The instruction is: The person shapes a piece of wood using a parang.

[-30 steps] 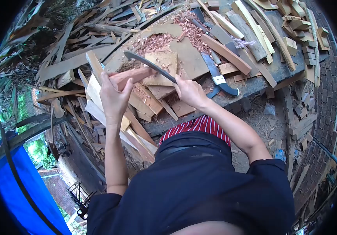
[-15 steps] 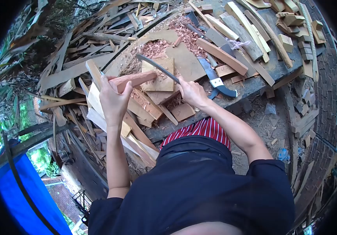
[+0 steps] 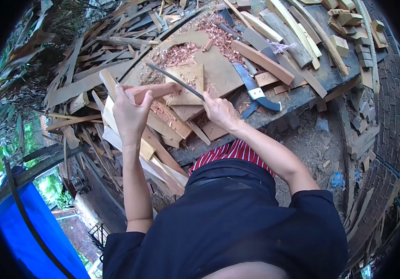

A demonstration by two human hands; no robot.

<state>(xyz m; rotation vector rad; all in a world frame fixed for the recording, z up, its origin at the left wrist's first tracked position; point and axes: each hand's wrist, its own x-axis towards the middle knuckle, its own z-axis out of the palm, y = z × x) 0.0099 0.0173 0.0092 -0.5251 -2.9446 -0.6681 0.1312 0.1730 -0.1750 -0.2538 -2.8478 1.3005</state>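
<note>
My left hand point(image 3: 130, 109) is wrapped round one end of a reddish piece of wood point(image 3: 156, 91), whose other end points right over a pale wooden block point(image 3: 186, 76). In my right hand point(image 3: 221, 111) is the near end of a long, thin, dark file point(image 3: 174, 79). It slants up to the left and crosses the free end of the reddish wood in this view. Just right of my right hand lies a large knife point(image 3: 251, 86) with a black and white handle, resting on the workbench point(image 3: 297, 104).
Reddish shavings point(image 3: 218, 39) cover part of the bench behind the block. Long wooden strips point(image 3: 297, 35) lie at the back right, with stacked small blocks point(image 3: 348, 21) beyond. A heap of scrap wood point(image 3: 88, 65) fills the left side. A blue sheet point(image 3: 32, 228) hangs lower left.
My right hand and the file have moved left, and the file now slants more steeply over the wood's end. My left hand has shifted slightly left, still gripping the reddish wood.
</note>
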